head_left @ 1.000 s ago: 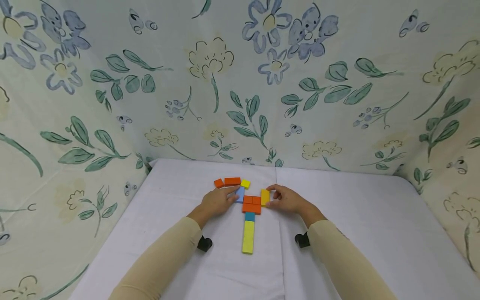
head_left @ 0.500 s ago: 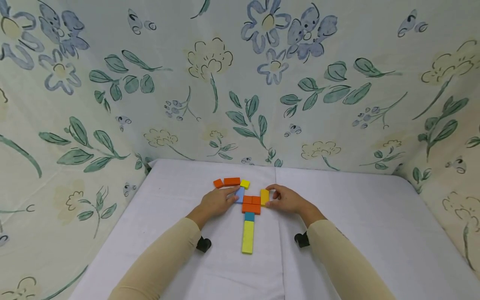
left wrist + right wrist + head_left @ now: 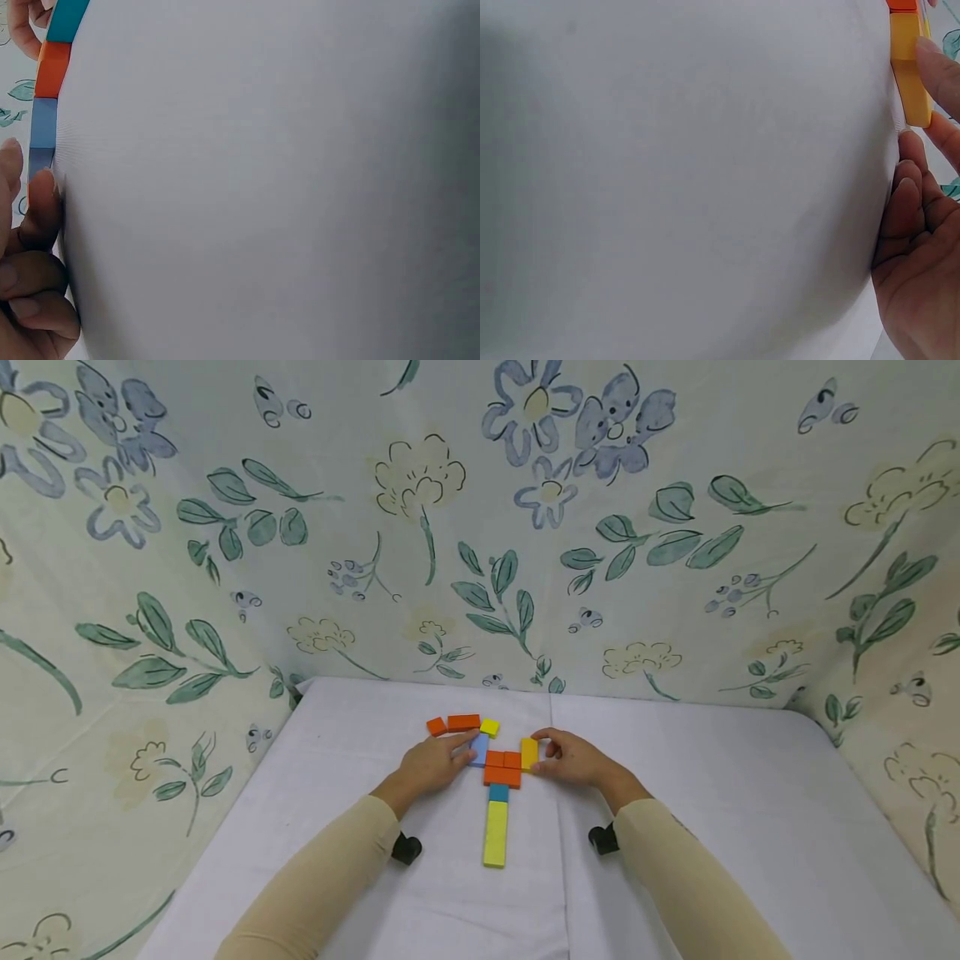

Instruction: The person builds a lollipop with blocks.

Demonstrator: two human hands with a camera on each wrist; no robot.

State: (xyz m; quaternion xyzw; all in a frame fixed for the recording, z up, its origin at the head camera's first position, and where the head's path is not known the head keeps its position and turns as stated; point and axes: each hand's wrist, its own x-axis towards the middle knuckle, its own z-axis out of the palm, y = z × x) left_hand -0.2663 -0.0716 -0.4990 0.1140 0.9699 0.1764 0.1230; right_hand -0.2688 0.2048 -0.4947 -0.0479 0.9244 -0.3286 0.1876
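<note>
In the head view, my left hand [image 3: 431, 765] pinches a light blue rectangular block [image 3: 480, 749] on the white table. My right hand [image 3: 576, 757] has thumb and index finger at the two ends of an amber block [image 3: 529, 755]; the right wrist view shows this amber block [image 3: 909, 71] up close. Between the two blocks lie a pair of small orange squares [image 3: 496, 759] above a wider orange block [image 3: 502, 777]. Below that, a teal block [image 3: 498, 792] joins a long yellow block [image 3: 495, 835] in one line.
Beyond the left hand, a small orange block [image 3: 437, 727], an orange bar [image 3: 463, 723] and a small yellow block [image 3: 490, 727] lie in a row. The white cloth [image 3: 712, 827] covers the table, which ends at a flower-patterned curtain [image 3: 480, 610].
</note>
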